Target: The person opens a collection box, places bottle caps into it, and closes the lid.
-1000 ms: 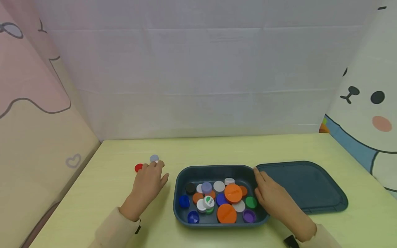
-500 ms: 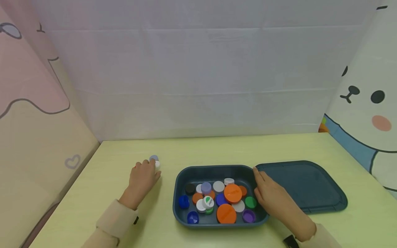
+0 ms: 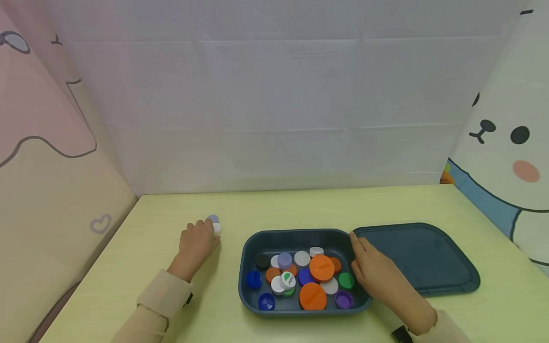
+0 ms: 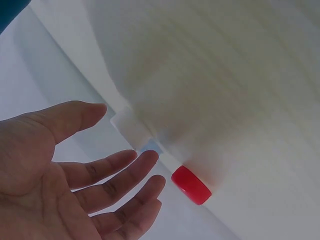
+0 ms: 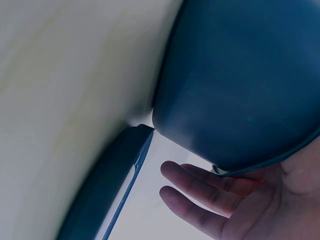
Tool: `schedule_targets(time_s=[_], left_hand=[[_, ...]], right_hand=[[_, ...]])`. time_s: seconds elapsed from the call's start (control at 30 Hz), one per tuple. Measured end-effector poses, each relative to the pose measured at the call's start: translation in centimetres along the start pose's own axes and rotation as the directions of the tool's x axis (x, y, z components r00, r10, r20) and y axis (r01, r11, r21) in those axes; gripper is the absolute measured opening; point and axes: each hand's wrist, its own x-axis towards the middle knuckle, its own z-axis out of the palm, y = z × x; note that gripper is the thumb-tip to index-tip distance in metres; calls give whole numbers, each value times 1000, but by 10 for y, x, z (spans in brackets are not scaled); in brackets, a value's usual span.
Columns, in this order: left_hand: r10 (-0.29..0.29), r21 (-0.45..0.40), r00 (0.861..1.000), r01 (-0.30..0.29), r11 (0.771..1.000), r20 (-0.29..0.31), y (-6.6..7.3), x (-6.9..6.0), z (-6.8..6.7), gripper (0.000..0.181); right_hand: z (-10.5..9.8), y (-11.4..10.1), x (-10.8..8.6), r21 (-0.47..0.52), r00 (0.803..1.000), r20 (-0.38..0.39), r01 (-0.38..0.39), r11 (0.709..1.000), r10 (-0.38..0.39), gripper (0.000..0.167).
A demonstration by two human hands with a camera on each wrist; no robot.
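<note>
My left hand hovers low over the left part of the table, its thumb and fingers apart with nothing between them. Just past its fingertips a red bottle cap rests on the table; the hand hides it in the head view. Beside the fingers are a white cap and a pale lilac cap. My right hand rests on the right rim of a dark blue-grey box, thumb side inward. In the right wrist view its fingers stretch out below the box wall, fairly straight.
Several bottle caps lie in the box, including large orange caps, a green cap, a purple cap and a black cap. A dark lid lies flat to the right. A white cloth hangs behind the table.
My left hand has shifted left, from near the white cap to over the red cap, uncovering more of the white one. The right hand and box stay nearly still.
</note>
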Motion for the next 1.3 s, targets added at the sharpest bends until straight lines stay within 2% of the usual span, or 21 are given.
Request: schedule_targets(time_s=[0.33,0.4,0.67,0.93,1.3], left_hand=[[-21,-19,1000,20,1000,-17,-3,5,7,27],[-28,-36,1000,28,999,4,-3,6,5,28],[-24,-38,1000,24,999,10,-4,8,9,31],[-42,-66,997,46,997,70,-3,13,9,28],[-55,-50,996,59,997,72,-3,12,8,37]], right_hand=[[1,1,0,1,1000,-4,4,1000,-4,52],[1,1,0,2,1000,-5,4,1000,-4,52],[1,0,0,-1,1000,-10,8,1000,-8,52],[0,0,0,3,1000,-2,4,1000,-4,52],[0,0,0,-8,1000,-14,7,1000,-7,52]])
